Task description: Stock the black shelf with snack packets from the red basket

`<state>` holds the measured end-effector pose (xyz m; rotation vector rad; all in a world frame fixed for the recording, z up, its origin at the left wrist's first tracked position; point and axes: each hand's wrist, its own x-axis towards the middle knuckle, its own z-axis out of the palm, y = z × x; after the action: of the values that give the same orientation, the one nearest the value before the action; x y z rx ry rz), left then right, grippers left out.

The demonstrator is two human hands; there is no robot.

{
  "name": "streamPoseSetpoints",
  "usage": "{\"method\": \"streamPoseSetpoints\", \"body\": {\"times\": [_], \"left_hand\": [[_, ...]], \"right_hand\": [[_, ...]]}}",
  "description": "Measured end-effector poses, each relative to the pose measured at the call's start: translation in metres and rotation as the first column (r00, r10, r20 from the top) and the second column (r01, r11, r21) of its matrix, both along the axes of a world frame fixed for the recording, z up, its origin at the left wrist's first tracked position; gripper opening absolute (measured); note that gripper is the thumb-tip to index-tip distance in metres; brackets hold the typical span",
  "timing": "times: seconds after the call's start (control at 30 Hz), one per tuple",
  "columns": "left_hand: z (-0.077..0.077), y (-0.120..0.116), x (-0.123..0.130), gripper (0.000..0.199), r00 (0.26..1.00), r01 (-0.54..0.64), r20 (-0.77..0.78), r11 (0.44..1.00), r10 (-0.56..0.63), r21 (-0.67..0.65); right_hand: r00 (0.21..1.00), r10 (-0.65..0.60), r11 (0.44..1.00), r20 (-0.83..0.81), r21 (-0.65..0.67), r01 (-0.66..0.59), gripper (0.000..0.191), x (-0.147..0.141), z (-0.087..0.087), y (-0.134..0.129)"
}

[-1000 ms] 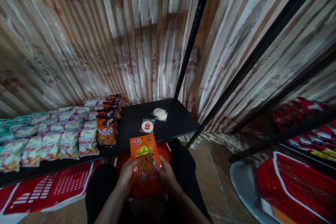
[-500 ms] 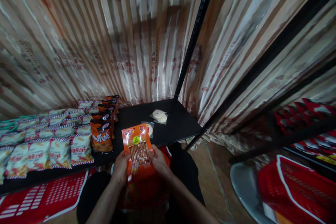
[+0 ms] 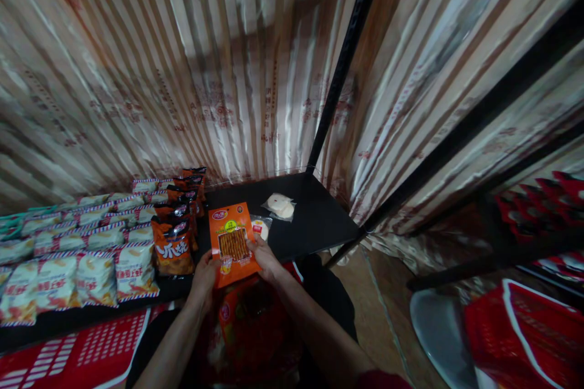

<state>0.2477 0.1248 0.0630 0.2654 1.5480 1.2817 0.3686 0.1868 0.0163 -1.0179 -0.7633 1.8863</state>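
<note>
An orange snack packet (image 3: 234, 244) with a clear window of thin brown sticks is held between my two hands, its printed front facing up. My left hand (image 3: 207, 273) grips the packet's lower left edge, and my right hand (image 3: 266, 258) pinches its right edge. The packet is over the front edge of the black shelf (image 3: 314, 213). Just behind it lies a small clear packet with a white round piece (image 3: 261, 228). Farther back, another clear packet with white discs (image 3: 280, 206) rests flat. Below my hands is a dim heap of red and orange packets (image 3: 246, 322).
Rows of white snack bags (image 3: 95, 273) and a column of orange-black bags (image 3: 172, 246) stand on the shelf's left. Red baskets (image 3: 77, 352) sit below left and at right. A black post (image 3: 347, 61) rises at the shelf's back corner. A grey stool (image 3: 440, 334) stands right.
Both hands have moved the orange packet slightly up and forward over the shelf edge. More of the red and orange heap below now shows.
</note>
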Motion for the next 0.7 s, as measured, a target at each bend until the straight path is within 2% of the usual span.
{"method": "streamPoseSetpoints", "body": {"times": [0.1,0.23,0.5,0.6,0.7], "left_hand": [[-0.001,0.005,0.002,0.044,0.999,0.009,-0.031,1.000,-0.010,-0.028],[-0.005,0.011,0.010,0.038,0.997,0.061,-0.039,0.998,-0.062,-0.017],[-0.007,0.028,0.034,0.037,0.991,0.132,-0.005,0.989,-0.132,0.071],[-0.008,0.034,0.040,0.043,0.991,0.131,0.008,0.988,-0.132,0.083],[-0.009,0.039,0.040,0.049,0.996,0.084,-0.010,0.992,-0.083,0.092]], "right_hand": [[0.997,-0.025,0.999,0.079,0.032,0.023,0.043,0.002,0.002,0.007],[0.993,-0.051,0.999,0.102,-0.005,0.052,0.041,0.014,0.004,0.012],[0.979,-0.161,0.987,0.124,0.031,0.159,0.034,0.046,0.003,0.023],[0.960,-0.195,0.980,0.201,0.073,0.184,0.033,0.052,0.001,0.028],[0.936,-0.195,0.976,0.295,0.157,0.153,0.031,0.052,0.001,0.031]]}}
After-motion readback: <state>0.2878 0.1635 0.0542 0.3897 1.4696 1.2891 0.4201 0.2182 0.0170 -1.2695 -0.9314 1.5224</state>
